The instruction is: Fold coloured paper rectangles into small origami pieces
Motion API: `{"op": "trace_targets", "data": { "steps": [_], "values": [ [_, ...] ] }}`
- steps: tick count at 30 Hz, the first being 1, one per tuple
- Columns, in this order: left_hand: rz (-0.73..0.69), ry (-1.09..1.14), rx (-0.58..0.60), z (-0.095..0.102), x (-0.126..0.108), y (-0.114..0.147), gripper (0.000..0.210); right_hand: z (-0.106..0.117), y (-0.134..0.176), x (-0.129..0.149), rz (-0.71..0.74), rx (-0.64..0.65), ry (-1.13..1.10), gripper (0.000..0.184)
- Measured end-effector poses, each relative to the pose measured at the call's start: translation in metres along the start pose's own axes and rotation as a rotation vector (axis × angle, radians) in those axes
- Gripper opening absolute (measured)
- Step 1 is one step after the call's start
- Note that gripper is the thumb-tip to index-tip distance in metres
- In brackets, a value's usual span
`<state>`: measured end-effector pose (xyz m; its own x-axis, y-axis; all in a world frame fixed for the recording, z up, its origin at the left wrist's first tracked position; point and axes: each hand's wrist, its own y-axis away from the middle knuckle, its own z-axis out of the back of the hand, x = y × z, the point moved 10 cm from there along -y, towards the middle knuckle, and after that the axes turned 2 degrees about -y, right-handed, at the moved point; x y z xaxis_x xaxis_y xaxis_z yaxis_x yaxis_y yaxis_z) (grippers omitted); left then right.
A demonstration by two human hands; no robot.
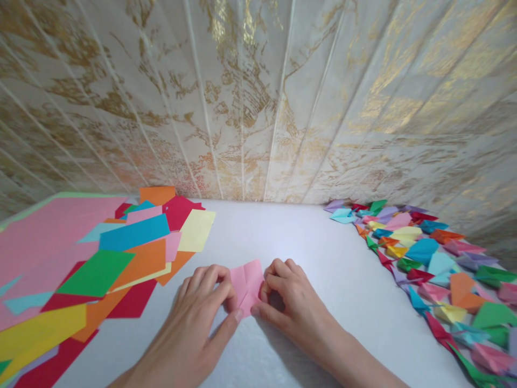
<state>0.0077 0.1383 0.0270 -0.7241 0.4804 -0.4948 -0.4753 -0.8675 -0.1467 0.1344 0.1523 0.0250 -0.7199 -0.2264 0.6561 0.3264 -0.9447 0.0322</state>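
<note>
A small piece of pink paper (247, 281) with crease lines lies between my two hands, low in the middle of the head view. My left hand (205, 302) pinches its left side, the thumb at the lower edge and the fingers curled behind. At the right side, my right hand (288, 296) has its fingers bent and its thumb by the lower right corner, closed on the paper's edge. The paper's outer edges are partly hidden by my fingers.
Flat coloured paper pieces (133, 231) overlap on the left of the white table (266, 231), over a large pink sheet (60, 226). Many folded paper shapes (422, 249) are spread along the right. A gold-patterned curtain (250, 108) hangs at the table's back edge.
</note>
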Motion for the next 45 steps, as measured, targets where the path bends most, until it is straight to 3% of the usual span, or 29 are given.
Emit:
{"op": "trace_targets", "data": {
  "steps": [10, 18, 25, 28, 31, 34, 36, 39, 41, 43, 45],
  "values": [
    [-0.019, -0.044, -0.055, -0.007, -0.001, 0.003, 0.012, 0.003, 0.002, 0.001, -0.007, 0.009, 0.002, 0.016],
    [-0.084, -0.038, -0.097, -0.006, -0.004, 0.008, 0.009, 0.008, 0.008, 0.006, 0.146, 0.033, -0.110, 0.047],
    [-0.208, -0.092, -0.213, 0.002, -0.025, 0.011, 0.015, -0.008, 0.009, 0.027, 0.222, 0.001, 0.063, 0.016],
    [-0.208, -0.075, -0.284, 0.013, -0.027, 0.015, 0.030, -0.003, 0.009, 0.025, 0.208, -0.040, -0.126, 0.017],
    [-0.234, -0.082, -0.438, 0.031, -0.032, 0.021, 0.032, 0.006, 0.007, 0.008, 0.071, -0.128, -0.572, 0.008],
    [-0.336, -0.148, -0.469, 0.034, -0.049, 0.016, 0.027, -0.004, 0.003, -0.007, -0.067, -0.122, -1.021, 0.023],
    [-0.380, -0.185, -0.467, 0.033, -0.057, 0.006, 0.021, -0.010, 0.001, -0.008, -0.092, -0.081, -1.109, 0.027],
    [-0.449, -0.189, -0.418, 0.028, -0.063, -0.012, 0.020, -0.003, 0.002, -0.011, -0.109, -0.055, -0.895, 0.023],
    [-0.491, -0.191, -0.371, 0.023, -0.064, -0.019, 0.020, 0.012, 0.005, -0.016, -0.135, -0.069, -0.608, 0.017],
    [-0.503, -0.188, -0.341, 0.020, -0.062, -0.023, 0.019, 0.019, 0.009, -0.023, -0.170, 0.004, -0.394, 0.010],
    [-0.507, -0.176, -0.301, 0.015, -0.060, -0.023, 0.016, 0.037, 0.011, -0.028, -0.139, -0.053, -0.127, 0.012]
  ]
}}
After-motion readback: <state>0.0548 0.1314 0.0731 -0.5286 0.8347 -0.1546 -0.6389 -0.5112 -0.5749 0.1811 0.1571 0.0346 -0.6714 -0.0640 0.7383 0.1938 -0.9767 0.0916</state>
